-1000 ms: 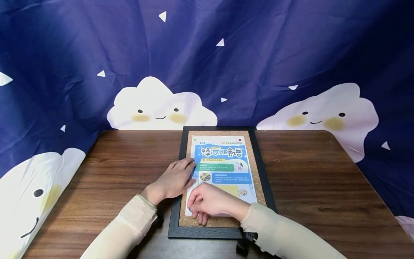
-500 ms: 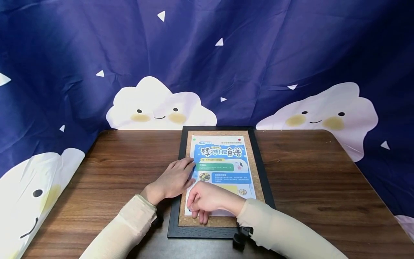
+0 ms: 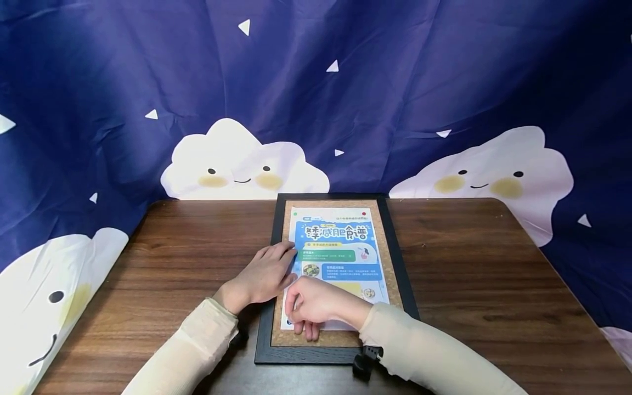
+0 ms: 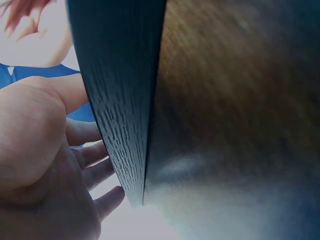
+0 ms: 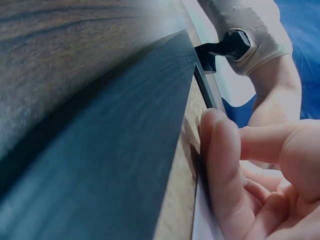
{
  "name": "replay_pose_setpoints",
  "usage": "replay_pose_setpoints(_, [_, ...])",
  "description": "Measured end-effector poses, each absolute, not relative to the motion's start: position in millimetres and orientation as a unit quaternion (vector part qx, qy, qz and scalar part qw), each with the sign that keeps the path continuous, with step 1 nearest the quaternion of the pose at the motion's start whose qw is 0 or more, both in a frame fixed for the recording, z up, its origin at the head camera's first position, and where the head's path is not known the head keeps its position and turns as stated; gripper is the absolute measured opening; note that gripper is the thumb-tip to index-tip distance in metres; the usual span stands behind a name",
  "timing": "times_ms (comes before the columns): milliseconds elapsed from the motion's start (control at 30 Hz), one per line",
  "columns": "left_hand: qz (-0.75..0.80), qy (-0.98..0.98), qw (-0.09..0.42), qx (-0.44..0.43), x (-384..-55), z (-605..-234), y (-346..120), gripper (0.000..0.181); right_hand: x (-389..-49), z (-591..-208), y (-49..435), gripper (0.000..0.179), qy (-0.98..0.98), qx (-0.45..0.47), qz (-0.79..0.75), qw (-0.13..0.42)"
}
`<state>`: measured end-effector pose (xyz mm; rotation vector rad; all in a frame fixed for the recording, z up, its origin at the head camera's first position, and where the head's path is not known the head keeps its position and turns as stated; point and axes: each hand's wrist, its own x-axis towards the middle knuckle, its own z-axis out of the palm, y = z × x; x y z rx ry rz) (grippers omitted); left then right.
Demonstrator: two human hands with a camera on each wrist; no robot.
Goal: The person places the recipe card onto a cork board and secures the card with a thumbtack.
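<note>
A printed poster (image 3: 340,258) lies on a cork board (image 3: 390,263) with a black frame (image 3: 405,280). Pushpins sit at its top corners, a green pushpin (image 3: 295,214) on the left and a red pushpin (image 3: 364,214) on the right. My left hand (image 3: 261,274) rests across the frame's left side, fingers extended, fingertips at the poster's edge. At the poster's lower left corner, my right hand (image 3: 321,302) has thumb and forefinger together on a small blue pushpin (image 3: 289,322), mostly hidden by the fingertips. In the right wrist view its fingers (image 5: 225,165) hide the pin.
The board lies on a dark wooden table (image 3: 484,274). Behind the table hangs a blue curtain (image 3: 355,99) printed with clouds and triangles. A black wrist device (image 3: 364,365) on my right forearm is near the frame's lower edge.
My right forearm has shifted slightly left, while its fingertips stay at the poster's lower left corner. The left hand keeps its place on the frame. The head view has shifted a little.
</note>
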<state>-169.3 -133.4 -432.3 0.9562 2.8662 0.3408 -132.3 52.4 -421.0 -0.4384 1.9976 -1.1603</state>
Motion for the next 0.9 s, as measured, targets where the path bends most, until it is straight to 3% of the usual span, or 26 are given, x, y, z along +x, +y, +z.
replay_pose_setpoints(533, [0.115,0.942,0.061,0.309,-168,-433,-132,0.06,-133,-425,85,0.01,0.759,-0.241,-0.472,0.378])
replay_pose_setpoints(900, [0.113,0.945,0.069,0.298,-169,-433,-133,0.064,-139,-414,135,0.024,0.763,-0.271,-0.483,0.332])
